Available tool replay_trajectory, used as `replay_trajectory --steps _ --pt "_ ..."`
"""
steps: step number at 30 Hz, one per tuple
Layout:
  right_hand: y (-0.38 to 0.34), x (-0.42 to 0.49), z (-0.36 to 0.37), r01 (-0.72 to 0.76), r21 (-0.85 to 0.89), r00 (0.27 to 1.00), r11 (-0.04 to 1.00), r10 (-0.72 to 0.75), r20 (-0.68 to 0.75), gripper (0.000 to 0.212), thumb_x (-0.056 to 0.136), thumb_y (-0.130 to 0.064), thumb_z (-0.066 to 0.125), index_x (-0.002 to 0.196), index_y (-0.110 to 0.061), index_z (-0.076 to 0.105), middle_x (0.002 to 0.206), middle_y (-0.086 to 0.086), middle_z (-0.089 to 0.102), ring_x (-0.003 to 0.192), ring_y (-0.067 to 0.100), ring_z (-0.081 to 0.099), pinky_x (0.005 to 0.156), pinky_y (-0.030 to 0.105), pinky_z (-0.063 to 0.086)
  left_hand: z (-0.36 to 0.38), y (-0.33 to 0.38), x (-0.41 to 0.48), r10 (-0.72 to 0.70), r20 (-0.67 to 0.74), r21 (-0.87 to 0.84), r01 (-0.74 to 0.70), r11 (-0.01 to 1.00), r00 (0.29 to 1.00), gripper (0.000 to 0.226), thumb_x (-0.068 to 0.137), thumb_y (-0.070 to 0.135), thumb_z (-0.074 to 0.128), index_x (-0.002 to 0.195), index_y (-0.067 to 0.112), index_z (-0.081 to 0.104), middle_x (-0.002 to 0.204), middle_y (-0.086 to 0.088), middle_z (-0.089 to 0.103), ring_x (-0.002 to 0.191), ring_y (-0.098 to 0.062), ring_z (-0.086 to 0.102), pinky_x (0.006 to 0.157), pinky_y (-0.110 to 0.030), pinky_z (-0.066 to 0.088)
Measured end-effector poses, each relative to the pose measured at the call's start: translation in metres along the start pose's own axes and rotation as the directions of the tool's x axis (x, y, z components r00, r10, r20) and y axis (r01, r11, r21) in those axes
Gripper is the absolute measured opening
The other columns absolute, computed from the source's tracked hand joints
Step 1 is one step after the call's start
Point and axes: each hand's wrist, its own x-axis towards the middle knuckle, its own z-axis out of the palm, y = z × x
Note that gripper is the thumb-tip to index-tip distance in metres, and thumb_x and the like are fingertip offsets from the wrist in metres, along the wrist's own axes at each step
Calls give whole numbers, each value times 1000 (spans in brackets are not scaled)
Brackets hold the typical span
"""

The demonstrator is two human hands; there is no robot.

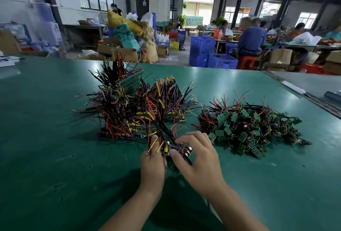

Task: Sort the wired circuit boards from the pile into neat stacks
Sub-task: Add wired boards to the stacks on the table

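A loose pile of small green wired circuit boards point(249, 127) lies on the right of the green table point(55, 138). Left of it stand stacked rows of boards with their wires up: a near stack point(116, 131), a middle-right stack point(166, 101) and a far stack with a tilted green board point(131, 81). Close to me, my left hand point(153, 164) grips a small bunch of wired boards point(166, 147) with its wires pointing up. My right hand point(197, 158) pinches a board at the bunch's right side between thumb and fingers.
The table's far edge runs behind the stacks, and a metal strip point(302, 92) marks its right edge. Beyond stand blue crates point(212, 53), cardboard boxes point(118, 49) and sacks, and people sit at benches point(251, 38) at the back right.
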Motion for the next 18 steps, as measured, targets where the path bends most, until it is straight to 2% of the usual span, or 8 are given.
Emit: replay_trajectory --steps 3,5,7,9,12,15,16,18 --pt "-2 -2 7 -157 -1 985 988 157 68 31 87 -43 63 111 -23 61 104 -12 57 102 11 54 85 30 47 3 -4 0 -23 -36 28 24 999 999 45 98 40 47 57 28 60 52 2 35 48 -15 32 52 -31 25" --pt "-2 -4 12 -267 12 962 964 266 67 37 86 -45 65 118 -29 53 106 -18 53 102 5 52 82 26 44 5 -8 0 -50 -35 54 52 997 998 48 95 49 48 57 21 49 50 1 33 48 -16 30 51 -31 23" --pt "-2 -4 14 -324 -17 944 946 324 65 38 84 -49 65 115 -39 45 101 -21 54 93 3 52 73 25 41 6 -14 -1 -51 -11 70 52 996 999 52 94 54 47 52 24 50 49 0 32 48 -15 30 49 -29 21" --pt "-3 -3 14 -371 -24 926 928 372 72 36 82 -51 64 106 -47 37 94 -21 58 85 1 52 65 24 37 6 -19 -4 0 34 100 -4 995 999 53 92 59 45 52 27 58 54 -3 38 54 -17 36 51 -31 26" --pt "-6 -2 15 -419 -20 906 908 419 60 32 84 -52 62 100 -49 34 88 -22 60 77 0 52 60 18 35 7 -22 -6 86 98 78 -94 992 991 49 84 64 45 70 24 69 65 -2 59 67 -21 56 64 -41 44" --pt "-7 0 14 -465 16 884 885 464 53 25 87 -54 57 101 -45 38 87 -20 62 75 2 57 64 29 44 8 -26 -5 109 142 78 -121 990 984 40 93 54 45 87 28 75 85 -2 74 86 -27 69 78 -49 51" --pt "-7 0 14 -478 40 878 877 477 44 25 87 -54 55 103 -42 40 86 -19 63 76 5 59 67 32 47 8 -27 -6 122 166 75 -136 988 979 37 94 52 45 91 31 75 88 -1 75 85 -24 69 76 -45 52" --pt "-5 1 11 -491 88 871 867 491 21 30 88 -53 53 109 -34 44 80 -14 65 75 10 62 68 34 49 9 -26 -10 161 212 59 -177 982 964 34 90 53 45 95 38 75 89 6 75 80 -12 68 69 -30 52"
